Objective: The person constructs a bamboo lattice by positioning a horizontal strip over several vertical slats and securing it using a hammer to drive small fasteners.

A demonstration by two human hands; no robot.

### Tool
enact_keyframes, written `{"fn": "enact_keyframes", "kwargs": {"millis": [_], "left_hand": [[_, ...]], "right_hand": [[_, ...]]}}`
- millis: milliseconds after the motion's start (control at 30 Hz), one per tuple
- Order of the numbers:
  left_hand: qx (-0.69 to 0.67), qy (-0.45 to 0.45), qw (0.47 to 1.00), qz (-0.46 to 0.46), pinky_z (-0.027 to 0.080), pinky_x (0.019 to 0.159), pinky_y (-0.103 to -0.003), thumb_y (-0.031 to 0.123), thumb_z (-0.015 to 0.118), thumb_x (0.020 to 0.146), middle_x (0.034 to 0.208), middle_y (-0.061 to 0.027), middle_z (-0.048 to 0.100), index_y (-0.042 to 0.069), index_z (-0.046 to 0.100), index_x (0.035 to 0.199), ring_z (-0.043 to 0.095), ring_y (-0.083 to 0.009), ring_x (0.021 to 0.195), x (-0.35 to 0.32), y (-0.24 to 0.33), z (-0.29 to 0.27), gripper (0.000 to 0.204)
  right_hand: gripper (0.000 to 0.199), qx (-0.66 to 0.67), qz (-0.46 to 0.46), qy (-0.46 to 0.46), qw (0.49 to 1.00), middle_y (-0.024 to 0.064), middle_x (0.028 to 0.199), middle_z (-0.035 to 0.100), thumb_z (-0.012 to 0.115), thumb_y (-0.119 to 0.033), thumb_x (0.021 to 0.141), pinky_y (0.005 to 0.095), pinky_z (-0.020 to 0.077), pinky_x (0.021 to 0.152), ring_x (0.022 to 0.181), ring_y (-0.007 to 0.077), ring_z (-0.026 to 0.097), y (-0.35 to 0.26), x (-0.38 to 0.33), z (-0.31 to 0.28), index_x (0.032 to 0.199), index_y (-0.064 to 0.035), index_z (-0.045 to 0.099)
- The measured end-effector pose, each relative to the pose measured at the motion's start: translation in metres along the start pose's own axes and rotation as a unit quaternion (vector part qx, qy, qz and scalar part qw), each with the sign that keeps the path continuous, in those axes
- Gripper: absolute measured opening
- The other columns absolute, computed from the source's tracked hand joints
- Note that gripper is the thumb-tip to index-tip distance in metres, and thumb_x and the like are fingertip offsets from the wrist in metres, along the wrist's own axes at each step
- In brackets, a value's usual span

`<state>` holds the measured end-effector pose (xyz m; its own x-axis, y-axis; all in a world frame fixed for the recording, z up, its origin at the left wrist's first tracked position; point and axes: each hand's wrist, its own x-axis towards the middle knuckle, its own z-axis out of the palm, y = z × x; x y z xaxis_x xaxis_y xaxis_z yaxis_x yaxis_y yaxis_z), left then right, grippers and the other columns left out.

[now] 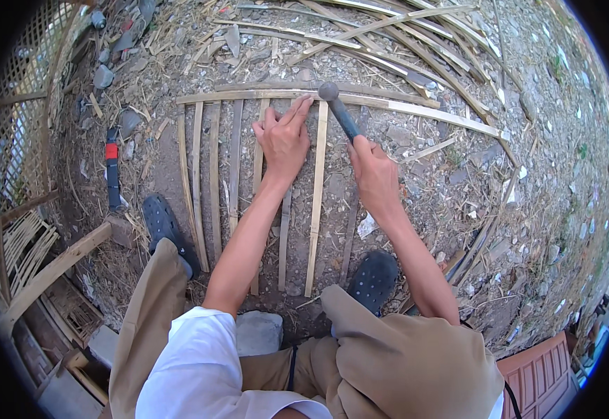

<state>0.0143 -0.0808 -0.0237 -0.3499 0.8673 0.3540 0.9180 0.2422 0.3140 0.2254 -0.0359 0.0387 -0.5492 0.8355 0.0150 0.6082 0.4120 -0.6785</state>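
A long pale bamboo strip (276, 94) lies crosswise on the ground, with several thinner slats (316, 188) running from it toward me. At the crosswise strip, the fingertips of my left hand (285, 143) are drawn together; whatever they pinch is too small to see. My right hand (375, 173) is wrapped round the dark handle of a hammer (347, 120). The hammer's rounded metal head (328, 91) is at the strip, just right of my left fingertips, over the top end of one slat. Whether it touches the wood I cannot tell.
A pile of long bamboo strips (416, 42) lies at the far right. To the left are a dark tool-like object with a red band (112, 151), a wooden beam (60, 272) and a lattice panel (28, 105). My clogs (373, 281) flank the slats; stones and wood chips litter the ground.
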Motion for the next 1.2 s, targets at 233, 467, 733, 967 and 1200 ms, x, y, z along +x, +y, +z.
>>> {"fn": "enact_keyframes", "kwargs": {"millis": [233, 467, 733, 967, 1200], "left_hand": [[0.009, -0.003, 1.0, -0.012, 0.039, 0.089, -0.043, 0.002, 0.076, 0.089, 0.14, 0.0143, 0.079, 0.031, 0.078, 0.143, 0.061, -0.0219, 0.094, 0.004, 0.004, -0.001, 0.061], [0.001, -0.003, 1.0, -0.011, 0.038, 0.092, -0.045, 0.004, 0.079, 0.089, 0.14, 0.0158, 0.079, 0.027, 0.08, 0.139, 0.06, -0.0217, 0.097, -0.002, 0.003, 0.002, 0.056], [-0.005, -0.002, 1.0, -0.011, 0.038, 0.093, -0.046, 0.004, 0.077, 0.088, 0.142, 0.0155, 0.078, 0.026, 0.08, 0.14, 0.06, -0.0215, 0.096, 0.0, -0.001, 0.005, 0.056], [0.005, 0.002, 1.0, -0.011, 0.04, 0.091, -0.043, 0.005, 0.076, 0.09, 0.143, 0.0164, 0.078, 0.03, 0.08, 0.14, 0.061, -0.0204, 0.095, 0.0, 0.001, -0.002, 0.056], [-0.03, 0.019, 0.999, -0.025, 0.04, 0.093, -0.044, 0.005, 0.078, 0.089, 0.144, 0.0165, 0.077, 0.03, 0.081, 0.138, 0.062, -0.0208, 0.096, -0.001, 0.003, 0.001, 0.055]], "right_hand": [[0.012, 0.007, 0.028, -0.024, 0.999, 0.0244, 0.104, 0.073, 0.059, -0.02, 0.113, 0.0635, 0.0534, 0.07, 0.085, 0.0536, 0.071, -0.003, 0.007, -0.005, 0.115, -0.0115, 0.051], [0.015, -0.02, 0.027, -0.029, 0.999, 0.0241, 0.11, 0.076, 0.058, -0.024, 0.115, 0.064, 0.0567, 0.069, 0.083, 0.0537, 0.073, -0.01, 0.013, -0.009, 0.117, -0.012, 0.049], [0.03, -0.044, 0.11, -0.091, 0.989, 0.0324, 0.093, 0.075, 0.07, -0.021, 0.108, 0.0648, 0.0596, 0.076, 0.084, 0.0564, 0.074, -0.003, 0.018, 0.002, 0.117, 0.0021, 0.054], [0.032, 0.041, 0.119, -0.117, 0.985, 0.0362, 0.083, 0.071, 0.072, -0.021, 0.108, 0.0638, 0.0547, 0.073, 0.082, 0.0581, 0.071, -0.018, 0.035, -0.021, 0.106, 0.0079, 0.058], [0.029, -0.026, 0.066, -0.036, 0.997, 0.0334, 0.072, 0.067, 0.068, -0.02, 0.112, 0.0645, 0.052, 0.061, 0.071, 0.0569, 0.07, -0.018, 0.016, -0.005, 0.111, 0.0049, 0.053]]}}
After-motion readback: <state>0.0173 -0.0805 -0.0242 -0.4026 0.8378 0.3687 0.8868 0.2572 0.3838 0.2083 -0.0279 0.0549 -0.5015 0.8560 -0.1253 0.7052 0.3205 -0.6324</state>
